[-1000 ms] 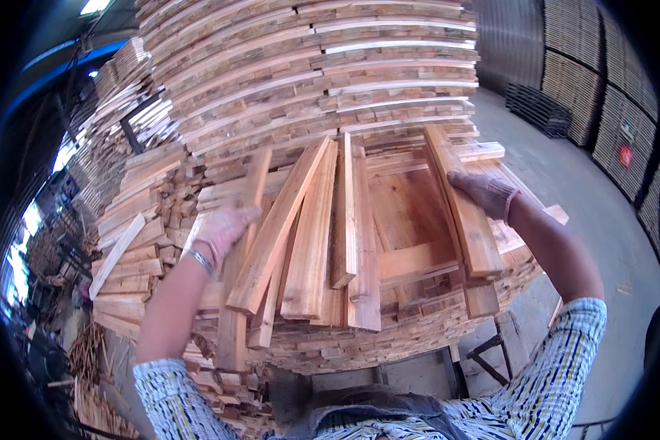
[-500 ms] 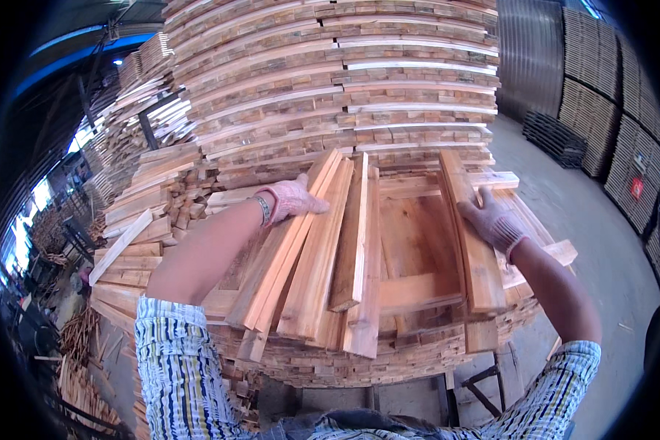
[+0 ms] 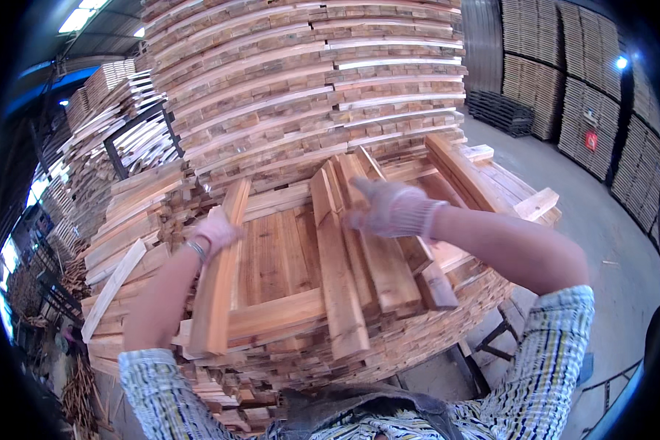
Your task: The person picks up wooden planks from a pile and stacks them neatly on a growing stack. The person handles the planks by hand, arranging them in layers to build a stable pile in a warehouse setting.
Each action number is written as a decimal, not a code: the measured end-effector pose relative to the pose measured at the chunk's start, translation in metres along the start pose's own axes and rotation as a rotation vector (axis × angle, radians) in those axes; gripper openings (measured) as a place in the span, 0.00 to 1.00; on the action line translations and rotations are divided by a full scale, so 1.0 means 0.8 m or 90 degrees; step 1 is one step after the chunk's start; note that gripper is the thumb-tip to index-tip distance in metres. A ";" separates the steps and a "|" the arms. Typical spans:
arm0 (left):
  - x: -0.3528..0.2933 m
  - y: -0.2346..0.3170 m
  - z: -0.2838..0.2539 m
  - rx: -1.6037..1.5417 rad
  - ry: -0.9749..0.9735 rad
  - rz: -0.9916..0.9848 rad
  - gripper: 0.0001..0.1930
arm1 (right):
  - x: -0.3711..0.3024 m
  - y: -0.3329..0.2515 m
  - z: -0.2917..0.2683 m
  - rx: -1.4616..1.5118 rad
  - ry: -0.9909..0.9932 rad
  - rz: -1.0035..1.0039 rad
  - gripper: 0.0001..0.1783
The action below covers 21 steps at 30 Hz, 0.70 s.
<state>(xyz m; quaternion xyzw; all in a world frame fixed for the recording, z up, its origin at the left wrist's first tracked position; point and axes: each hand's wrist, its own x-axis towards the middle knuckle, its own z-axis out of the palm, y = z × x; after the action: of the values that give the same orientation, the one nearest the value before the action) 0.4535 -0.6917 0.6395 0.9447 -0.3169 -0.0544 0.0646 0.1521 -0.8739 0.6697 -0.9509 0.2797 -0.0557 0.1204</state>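
Both my hands wear pale pinkish work gloves. At the left of the pile, my left hand (image 3: 218, 233) is closed round a reddish wooden board (image 3: 216, 293) that lies lengthwise away from me. My right hand (image 3: 396, 211), somewhat blurred, reaches over the middle group of boards with its fingers apart. Under and beside it lie a knotty board (image 3: 337, 271) and a wider board (image 3: 389, 264), side by side and slightly fanned. Whether its palm presses on them is hidden. Between my hands, lower planks (image 3: 279, 253) show, with a crosswise strip (image 3: 279, 315) at their near end.
A tall stack of layered boards (image 3: 308, 95) rises right behind the pile. To the right lies a thick board (image 3: 466, 176), with a short block (image 3: 537, 204) farther out. Loose offcuts (image 3: 132, 227) heap at the left. Concrete floor (image 3: 587, 235) and more stacks (image 3: 590, 125) extend at the right.
My left hand has moved left and now grips a board away from the middle group. My right hand has let go of the right-hand board and crossed left over the middle boards. The view has shifted.
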 end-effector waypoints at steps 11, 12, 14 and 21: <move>0.010 -0.158 0.059 -0.701 -0.089 0.074 0.29 | 0.080 -0.082 0.030 0.162 0.129 0.053 0.31; 0.001 -0.161 0.054 -0.818 -0.145 0.046 0.26 | 0.076 -0.102 0.025 0.196 0.129 0.032 0.30; -0.002 -0.159 0.051 -0.771 -0.136 0.033 0.19 | 0.074 -0.150 0.038 0.003 0.061 0.003 0.30; 0.046 -0.187 0.084 -0.667 -0.082 0.081 0.24 | 0.140 -0.199 0.118 -0.412 -0.187 -0.019 0.43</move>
<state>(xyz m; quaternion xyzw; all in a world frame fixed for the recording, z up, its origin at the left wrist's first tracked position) 0.5618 -0.6015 0.5478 0.7597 -0.3071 -0.2594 0.5112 0.3449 -0.7864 0.6245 -0.9417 0.2485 0.1710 -0.1487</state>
